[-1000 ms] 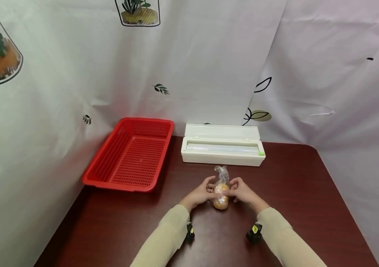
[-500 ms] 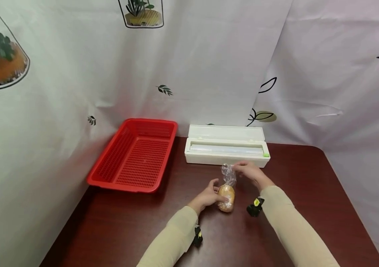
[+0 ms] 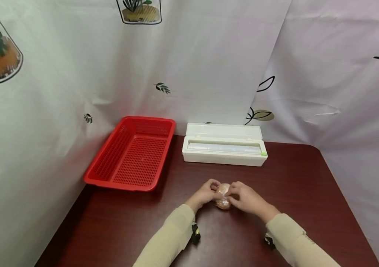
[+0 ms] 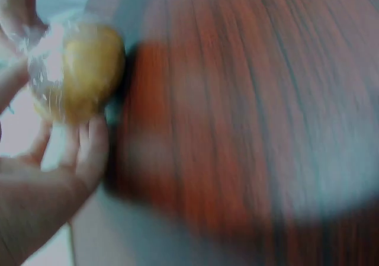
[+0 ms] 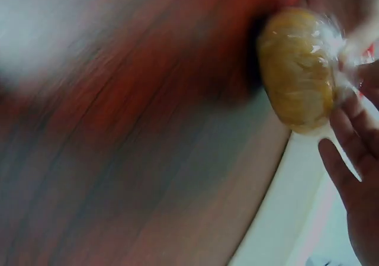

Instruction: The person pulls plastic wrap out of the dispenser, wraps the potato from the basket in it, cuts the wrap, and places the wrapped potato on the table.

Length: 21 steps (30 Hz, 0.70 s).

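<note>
An oval yellow-brown food item (image 3: 223, 204) sits low over the table in clear cling film; bread roll or potato, I cannot tell. My left hand (image 3: 207, 193) holds it from the left, thumb across its near face and fingers behind. From the right, my right hand (image 3: 244, 196) pinches the cling film (image 5: 340, 47) against the item with bent fingers. The left wrist view shows the wrapped item (image 4: 92, 64) above the left fingers (image 4: 89, 144). Part of the film is hidden behind the hands.
A red perforated basket (image 3: 91, 177) stands at the back left. Behind the hands, a white cling film dispenser (image 3: 224, 158) has its lid raised and a roll inside. The dark wooden table (image 3: 293, 200) meets a patterned white curtain (image 3: 209, 74) at the back.
My right hand went up to the film's loose twisted tail, then came back down to the item. The tail, earlier pointing away, no longer sticks out. My left hand kept its hold.
</note>
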Each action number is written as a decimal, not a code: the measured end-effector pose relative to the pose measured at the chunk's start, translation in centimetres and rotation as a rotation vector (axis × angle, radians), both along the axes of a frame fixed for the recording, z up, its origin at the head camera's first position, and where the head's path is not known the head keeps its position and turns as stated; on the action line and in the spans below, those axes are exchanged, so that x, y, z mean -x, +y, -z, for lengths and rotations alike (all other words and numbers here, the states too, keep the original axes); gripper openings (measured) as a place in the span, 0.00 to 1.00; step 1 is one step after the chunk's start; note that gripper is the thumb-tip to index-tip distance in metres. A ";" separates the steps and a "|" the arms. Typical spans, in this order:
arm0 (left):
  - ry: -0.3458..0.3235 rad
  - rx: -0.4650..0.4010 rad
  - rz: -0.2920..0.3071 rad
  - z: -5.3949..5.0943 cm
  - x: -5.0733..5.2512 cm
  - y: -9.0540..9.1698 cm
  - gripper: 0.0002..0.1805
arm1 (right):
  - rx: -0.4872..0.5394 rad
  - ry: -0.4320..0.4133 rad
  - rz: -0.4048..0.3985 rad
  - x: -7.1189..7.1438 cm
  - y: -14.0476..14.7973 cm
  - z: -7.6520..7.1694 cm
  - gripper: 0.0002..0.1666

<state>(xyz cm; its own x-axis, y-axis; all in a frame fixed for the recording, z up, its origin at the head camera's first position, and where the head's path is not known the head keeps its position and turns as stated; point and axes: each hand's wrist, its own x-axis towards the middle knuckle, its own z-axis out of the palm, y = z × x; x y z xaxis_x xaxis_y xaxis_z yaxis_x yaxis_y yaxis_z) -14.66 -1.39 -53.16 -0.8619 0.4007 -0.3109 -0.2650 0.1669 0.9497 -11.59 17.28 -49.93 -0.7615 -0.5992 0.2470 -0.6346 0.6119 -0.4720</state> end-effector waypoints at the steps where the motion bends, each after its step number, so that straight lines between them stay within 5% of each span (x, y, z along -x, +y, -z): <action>1: -0.009 -0.029 0.041 0.1 0.1 -0.4 0.26 | -0.041 0.056 -0.005 -0.3 -0.3 0.0 0.03; 5: -0.116 -0.164 0.166 0.3 0.4 -2.0 0.27 | -0.097 0.165 0.032 -0.9 -1.1 0.3 0.03; 8: -0.133 -0.153 0.163 0.2 0.3 -2.0 0.25 | -0.086 0.197 0.090 -1.1 -1.1 1.0 0.04; 11: -0.079 -0.067 0.127 0.2 -0.1 -1.5 0.23 | -0.020 0.135 0.149 -1.5 -1.2 1.5 0.11; 15: 0.010 0.008 0.115 0.1 -0.3 -1.0 0.23 | 0.132 -0.065 0.212 -0.9 -0.9 1.7 0.22; 18: 0.160 0.107 0.128 -0.3 0.6 -1.0 0.23 | 0.178 -0.210 0.187 0.5 -0.2 1.5 0.28; 21: 0.296 0.230 0.082 -0.7 1.9 -1.2 0.26 | 0.156 -0.297 0.196 2.2 0.3 1.4 0.23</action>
<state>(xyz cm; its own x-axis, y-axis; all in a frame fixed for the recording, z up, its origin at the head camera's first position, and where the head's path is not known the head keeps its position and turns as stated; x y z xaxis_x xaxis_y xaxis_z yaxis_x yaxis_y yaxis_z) -16.59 -2.61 -52.45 -0.8957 0.4207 -0.1437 0.0378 0.3941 0.9183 -13.79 17.61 -51.36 -0.9101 -0.4076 0.0750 -0.3341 0.6146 -0.7146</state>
